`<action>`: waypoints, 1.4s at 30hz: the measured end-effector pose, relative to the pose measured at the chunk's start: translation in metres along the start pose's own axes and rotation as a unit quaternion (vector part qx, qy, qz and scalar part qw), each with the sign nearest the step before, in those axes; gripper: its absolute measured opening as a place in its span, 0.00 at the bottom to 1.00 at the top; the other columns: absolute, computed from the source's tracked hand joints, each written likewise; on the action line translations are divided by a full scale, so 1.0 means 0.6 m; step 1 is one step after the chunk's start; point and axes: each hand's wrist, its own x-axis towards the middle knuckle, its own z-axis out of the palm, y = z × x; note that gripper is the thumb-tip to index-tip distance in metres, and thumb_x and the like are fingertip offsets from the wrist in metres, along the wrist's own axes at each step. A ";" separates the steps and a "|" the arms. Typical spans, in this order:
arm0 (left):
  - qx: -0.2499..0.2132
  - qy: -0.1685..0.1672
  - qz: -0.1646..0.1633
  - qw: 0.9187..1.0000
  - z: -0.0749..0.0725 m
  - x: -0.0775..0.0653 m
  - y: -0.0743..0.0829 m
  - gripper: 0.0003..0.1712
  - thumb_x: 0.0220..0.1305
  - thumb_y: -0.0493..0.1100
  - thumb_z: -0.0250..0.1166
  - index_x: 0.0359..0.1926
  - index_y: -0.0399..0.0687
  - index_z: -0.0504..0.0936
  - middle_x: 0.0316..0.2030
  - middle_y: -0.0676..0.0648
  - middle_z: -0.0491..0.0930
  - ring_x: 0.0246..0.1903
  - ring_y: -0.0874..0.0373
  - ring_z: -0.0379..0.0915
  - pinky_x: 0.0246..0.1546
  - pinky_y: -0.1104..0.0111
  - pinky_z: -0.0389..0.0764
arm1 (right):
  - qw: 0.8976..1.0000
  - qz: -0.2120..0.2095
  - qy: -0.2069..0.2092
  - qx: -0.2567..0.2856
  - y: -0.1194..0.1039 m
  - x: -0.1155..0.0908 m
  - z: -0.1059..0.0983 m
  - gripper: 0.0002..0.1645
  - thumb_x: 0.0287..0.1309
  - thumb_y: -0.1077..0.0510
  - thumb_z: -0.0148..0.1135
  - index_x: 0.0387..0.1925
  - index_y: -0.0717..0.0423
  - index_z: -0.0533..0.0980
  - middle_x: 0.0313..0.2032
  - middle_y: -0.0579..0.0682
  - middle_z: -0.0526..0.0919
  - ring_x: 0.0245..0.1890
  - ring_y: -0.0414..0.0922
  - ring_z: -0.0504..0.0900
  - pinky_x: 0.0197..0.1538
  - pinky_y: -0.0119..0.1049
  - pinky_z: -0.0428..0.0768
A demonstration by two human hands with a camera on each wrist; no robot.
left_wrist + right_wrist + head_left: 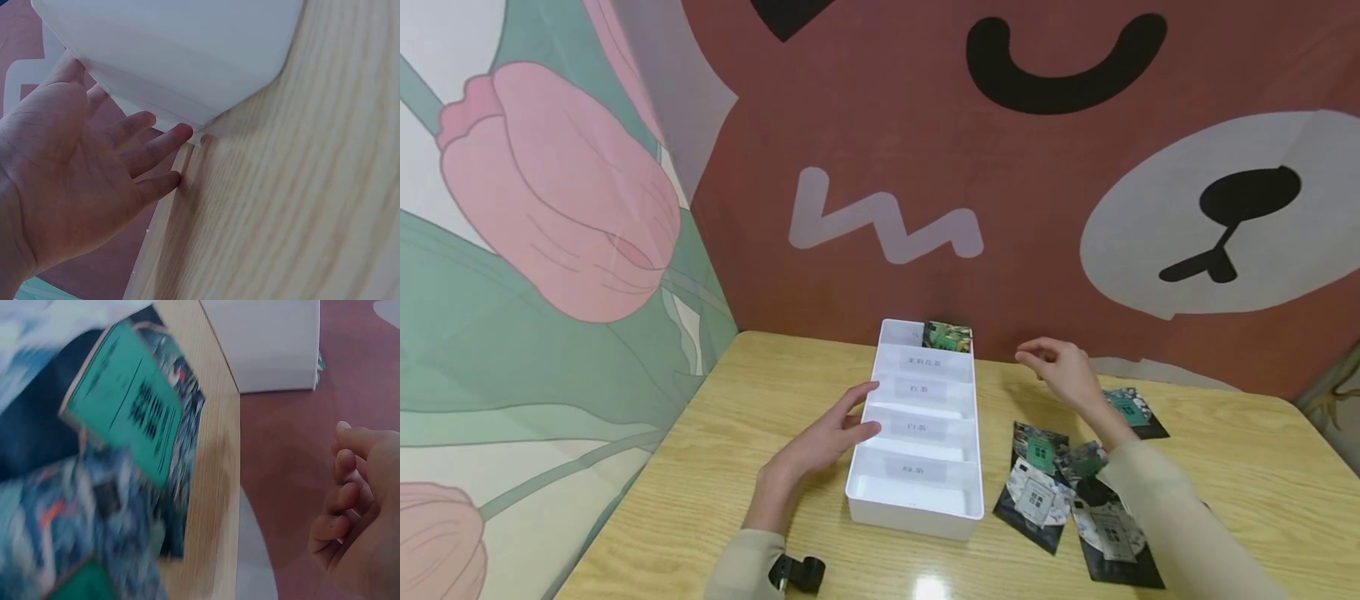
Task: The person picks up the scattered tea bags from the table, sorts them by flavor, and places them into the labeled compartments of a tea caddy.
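White tray (910,518), apparently mid-filing: filed packet (951,337), one o'clock. My left hand (820,437), nine o'clock, touches, fingers relaxed; right hand (1067,375) empty, loosely curled; next likely needs pinching loose packets (1036,500), four o'clock.

Table (737,417) pale wood, streaked, far corners rounded; white box (917,518) stands near its middle, long, divided crosswise, narrow end toward viewer; to its right, dark packets (1036,502) in a loose overlapping cluster, marked green or white; one more packet (1131,407), green-marked, lies farther back, rightward.
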 end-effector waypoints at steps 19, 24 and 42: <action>-0.002 -0.006 0.005 1.000 0.000 -0.002 0.002 0.38 0.71 0.57 0.60 0.75 0.73 0.52 0.76 0.54 0.54 0.70 0.47 0.62 0.67 0.49 0.67 | 1.000 0.003 0.000 -0.027 0.099 -0.045 -0.069 0.28 0.70 0.42 0.57 0.58 0.59 0.77 0.25 0.61 0.78 0.12 0.41 0.62 0.17 0.37 0.63; -0.001 -0.005 0.004 1.000 0.000 -0.002 0.002 0.38 0.71 0.56 0.60 0.75 0.73 0.52 0.76 0.53 0.55 0.71 0.46 0.62 0.67 0.48 0.67 | 0.999 0.014 -0.002 -0.037 0.129 -0.059 -0.085 0.28 0.70 0.43 0.57 0.59 0.59 0.77 0.27 0.59 0.78 0.15 0.41 0.62 0.20 0.37 0.62; 0.001 0.001 0.000 1.000 0.001 -0.001 0.002 0.38 0.70 0.57 0.60 0.75 0.75 0.53 0.76 0.55 0.53 0.72 0.47 0.60 0.68 0.48 0.66 | 0.994 0.057 -0.041 -0.082 0.193 -0.086 -0.138 0.34 0.70 0.40 0.56 0.62 0.62 0.73 0.37 0.60 0.79 0.20 0.40 0.64 0.22 0.37 0.62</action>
